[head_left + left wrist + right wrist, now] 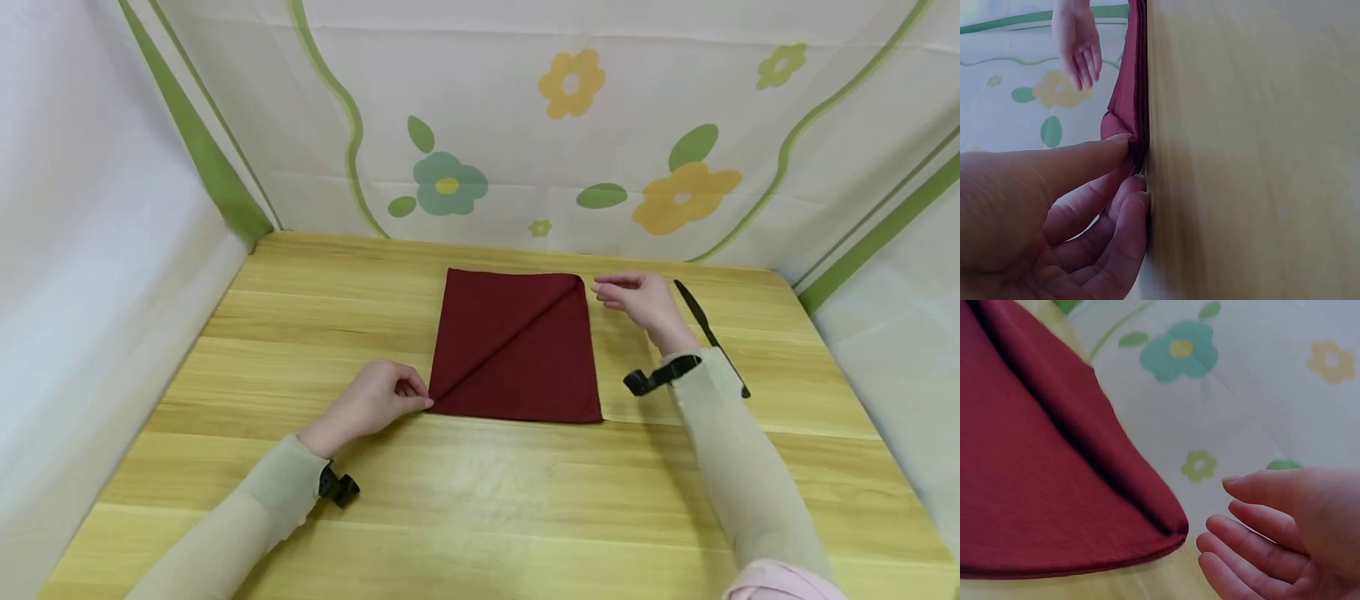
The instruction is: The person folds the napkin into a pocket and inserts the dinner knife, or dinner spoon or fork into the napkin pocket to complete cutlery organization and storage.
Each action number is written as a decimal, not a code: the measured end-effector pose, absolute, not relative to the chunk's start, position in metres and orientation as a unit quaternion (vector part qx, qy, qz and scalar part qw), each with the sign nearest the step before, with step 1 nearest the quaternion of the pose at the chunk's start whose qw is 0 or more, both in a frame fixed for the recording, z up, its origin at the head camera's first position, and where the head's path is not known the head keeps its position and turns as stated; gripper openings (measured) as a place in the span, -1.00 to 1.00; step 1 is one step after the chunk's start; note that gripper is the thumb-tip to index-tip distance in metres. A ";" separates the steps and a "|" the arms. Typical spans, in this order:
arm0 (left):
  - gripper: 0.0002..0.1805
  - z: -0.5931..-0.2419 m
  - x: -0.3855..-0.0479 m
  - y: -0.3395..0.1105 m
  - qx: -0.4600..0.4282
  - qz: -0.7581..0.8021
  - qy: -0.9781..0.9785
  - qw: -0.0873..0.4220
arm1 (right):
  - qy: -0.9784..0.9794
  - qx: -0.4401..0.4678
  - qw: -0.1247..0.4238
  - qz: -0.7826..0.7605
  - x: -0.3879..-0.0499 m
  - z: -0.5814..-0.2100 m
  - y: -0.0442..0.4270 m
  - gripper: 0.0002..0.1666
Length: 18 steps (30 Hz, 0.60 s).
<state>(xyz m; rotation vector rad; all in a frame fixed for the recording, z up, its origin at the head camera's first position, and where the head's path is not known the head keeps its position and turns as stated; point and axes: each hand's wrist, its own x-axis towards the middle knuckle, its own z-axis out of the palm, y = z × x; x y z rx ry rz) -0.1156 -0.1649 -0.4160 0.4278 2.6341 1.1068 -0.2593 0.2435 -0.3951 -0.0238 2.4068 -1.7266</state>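
A dark red cloth napkin [517, 350] lies folded into a square on the wooden table, a diagonal fold running from its near left corner to its far right corner. At that near left corner my left hand [382, 398] pinches the cloth; in the left wrist view the thumb [1085, 159] presses on the layered edge, with the other fingers curled beneath. Beyond the far right corner, my right hand [637, 298] hovers apart from the cloth. The right wrist view shows its fingers [1254, 544] loosely extended, holding nothing, beside the napkin's rounded corner [1169, 528].
A slim black table knife [693, 307] lies at the right, by my right wrist and partly behind the sleeve. White fabric walls [495, 100] printed with flowers enclose the back and sides of the table [480, 517].
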 end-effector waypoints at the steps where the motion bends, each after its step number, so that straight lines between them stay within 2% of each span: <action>1: -0.94 -0.417 -0.116 -0.165 0.145 0.380 0.905 0.125 | 0.813 -0.003 0.093 -0.575 -0.267 -0.396 0.242 -0.44; 9: -0.93 -0.418 -0.115 -0.164 0.155 0.378 0.906 0.113 | 0.839 -0.001 0.139 -0.525 -0.313 -0.411 0.236 -0.51; 18: -0.93 -0.416 -0.115 -0.165 0.150 0.378 0.907 0.113 | 0.860 -0.034 0.197 -0.470 -0.333 -0.415 0.236 -0.63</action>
